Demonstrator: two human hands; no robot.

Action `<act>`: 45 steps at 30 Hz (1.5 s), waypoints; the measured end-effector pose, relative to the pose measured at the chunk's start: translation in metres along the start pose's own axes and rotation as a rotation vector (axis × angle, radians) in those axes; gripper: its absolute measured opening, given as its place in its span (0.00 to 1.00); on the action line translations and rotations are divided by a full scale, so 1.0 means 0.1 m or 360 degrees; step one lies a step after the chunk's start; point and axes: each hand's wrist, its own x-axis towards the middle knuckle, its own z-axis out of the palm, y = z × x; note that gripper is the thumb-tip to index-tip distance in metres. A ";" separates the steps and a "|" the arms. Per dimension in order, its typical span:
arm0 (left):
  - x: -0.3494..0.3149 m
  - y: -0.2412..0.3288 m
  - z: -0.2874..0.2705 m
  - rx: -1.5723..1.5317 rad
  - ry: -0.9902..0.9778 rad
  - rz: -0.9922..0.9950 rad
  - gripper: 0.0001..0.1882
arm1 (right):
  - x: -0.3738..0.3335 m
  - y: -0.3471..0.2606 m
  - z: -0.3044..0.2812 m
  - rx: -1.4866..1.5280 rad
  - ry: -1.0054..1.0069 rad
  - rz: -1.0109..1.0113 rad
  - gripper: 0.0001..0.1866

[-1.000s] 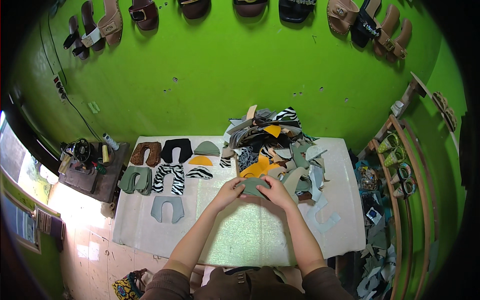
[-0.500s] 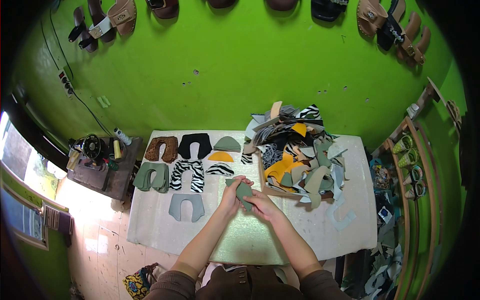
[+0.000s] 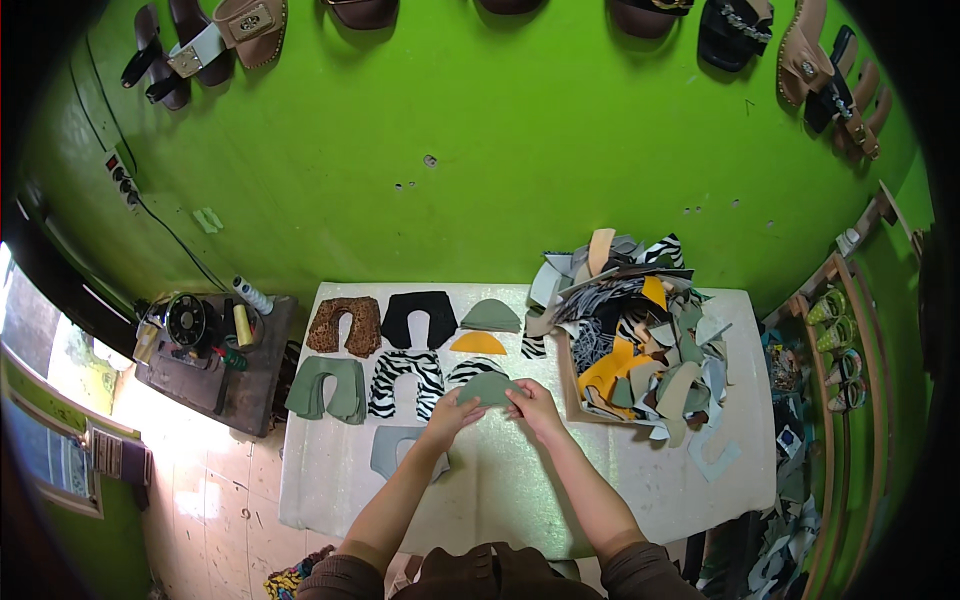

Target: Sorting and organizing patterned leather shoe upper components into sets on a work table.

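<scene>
Between both hands is a grey-green half-moon piece of sheet material [image 3: 488,387], curved edge away from me. My left hand [image 3: 455,412] grips its left end and my right hand [image 3: 535,405] grips its right end. It partly covers a zebra-striped half-moon piece [image 3: 474,369]. Just beyond lie a yellow half-moon [image 3: 478,343] and a stack of grey-green half-moons [image 3: 490,315]. To the left are U-shaped pieces: leopard-print [image 3: 343,326], black [image 3: 419,318], zebra-striped [image 3: 405,384], green stacked [image 3: 327,389] and grey [image 3: 390,448], the last partly behind my left forearm.
A box heaped with offcuts [image 3: 640,340] stands at the right of the pale table [image 3: 700,515]. A sewing machine [image 3: 187,320] is on a small table at left. Sandals [image 3: 250,30] hang on the green wall; a wooden rack [image 3: 845,400] holds more footwear at right.
The grey-green piece has turned from tilted to lying crosswise, its curve away from me. My right hand has shifted to its right end. The whole view has swung left and up.
</scene>
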 end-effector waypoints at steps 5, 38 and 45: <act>0.32 0.18 -0.15 0.0177 -0.0191 -0.0202 0.16 | 0.42 0.03 0.04 0.0054 0.0247 -0.0105 0.09; 1.38 0.61 -0.09 0.2140 0.0756 0.1339 0.11 | 1.37 -0.30 0.23 -0.1962 0.0816 -0.1203 0.09; 0.47 0.10 0.04 0.2402 0.0831 0.1407 0.15 | 0.55 -0.02 0.41 -0.1668 0.0680 -0.1106 0.09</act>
